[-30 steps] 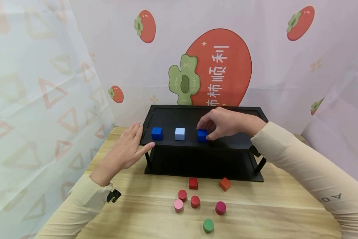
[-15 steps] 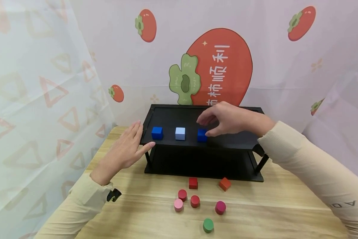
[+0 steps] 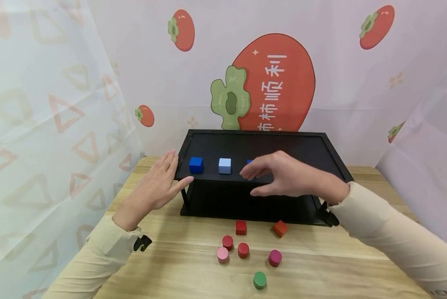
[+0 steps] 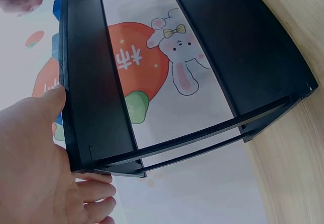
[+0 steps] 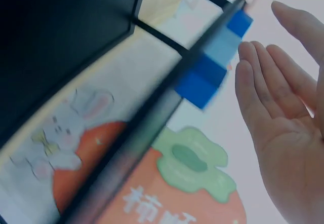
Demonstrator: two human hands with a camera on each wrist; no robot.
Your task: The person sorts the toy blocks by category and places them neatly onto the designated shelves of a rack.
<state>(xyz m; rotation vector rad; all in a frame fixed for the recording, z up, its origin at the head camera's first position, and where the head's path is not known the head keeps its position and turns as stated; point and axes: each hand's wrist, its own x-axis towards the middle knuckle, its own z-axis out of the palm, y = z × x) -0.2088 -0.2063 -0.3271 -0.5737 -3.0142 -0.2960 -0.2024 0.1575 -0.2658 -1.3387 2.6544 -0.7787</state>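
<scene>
A black two-tier shelf (image 3: 219, 145) stands on the wooden table. Along the front of its top board sit a blue cube (image 3: 196, 165), a pale blue cube (image 3: 225, 166) and a second blue cube (image 5: 205, 82), mostly hidden behind my right hand in the head view. My right hand (image 3: 288, 174) hovers in front of that second cube, thumb and fingers apart and holding nothing. At the shelf's left end rests my left hand (image 3: 154, 182), its fingers extended along the side and the thumb (image 4: 53, 101) touching the front edge.
In front of the shelf lie a red cube (image 3: 240, 227), an orange-red cube (image 3: 280, 229), and several cylinders: red (image 3: 243, 250), pink (image 3: 223, 255), magenta (image 3: 275, 258) and green (image 3: 260, 280). A patterned cloth (image 3: 163, 74) hangs behind and beside the table.
My right hand has let go of the right-hand blue cube, lifted slightly, then come forward and down toward me. The cube stays on the top board. The left hand has not moved.
</scene>
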